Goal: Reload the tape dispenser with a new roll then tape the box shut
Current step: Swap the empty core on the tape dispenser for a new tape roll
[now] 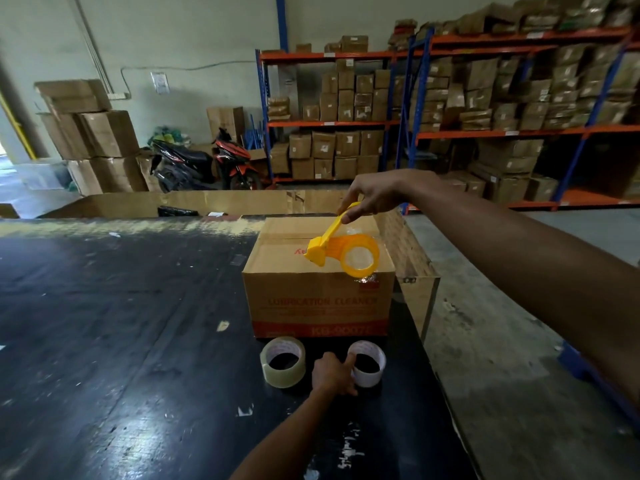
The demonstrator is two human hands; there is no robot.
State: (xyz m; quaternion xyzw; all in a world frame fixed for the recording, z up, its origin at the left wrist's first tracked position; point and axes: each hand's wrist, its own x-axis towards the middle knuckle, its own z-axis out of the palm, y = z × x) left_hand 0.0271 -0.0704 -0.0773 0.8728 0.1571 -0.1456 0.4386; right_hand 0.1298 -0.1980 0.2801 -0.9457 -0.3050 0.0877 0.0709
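While right hand (372, 195) grips the dispenser (341, 249) handle, left hand (334, 374) pinches the white roll (367, 363)

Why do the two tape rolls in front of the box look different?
The left roll looks thick and yellowish-clear; the right roll looks thin and whitish, mostly core. The left roll sits untouched, while the left hand is touching the right roll. Both lie flat on the dark table, side by side, with printed inner cores.
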